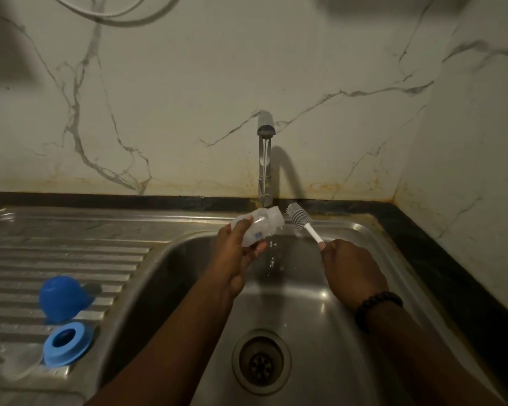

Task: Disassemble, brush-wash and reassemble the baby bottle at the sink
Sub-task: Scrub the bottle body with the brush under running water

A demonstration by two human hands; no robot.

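My left hand (237, 253) grips the clear bottle body (260, 227) and holds it tilted under the running stream from the tap (265, 153). Water splashes off it into the sink basin (299, 294). My right hand (352, 268) holds the bottle brush (301, 219) by its pink-and-white handle, its grey bristle head pointing up and left, just right of the bottle and outside it. On the drainboard at left lie the blue dome cap (62, 297) and the blue screw ring (68, 344). A clear teat (22, 360) seems to lie beside the ring, hard to make out.
The ribbed steel drainboard (71, 259) fills the left side. The drain (261, 361) sits at the basin's front middle. A dark counter edge (440, 253) runs along the right, with a marble wall behind. A white cable (115, 13) hangs at the top.
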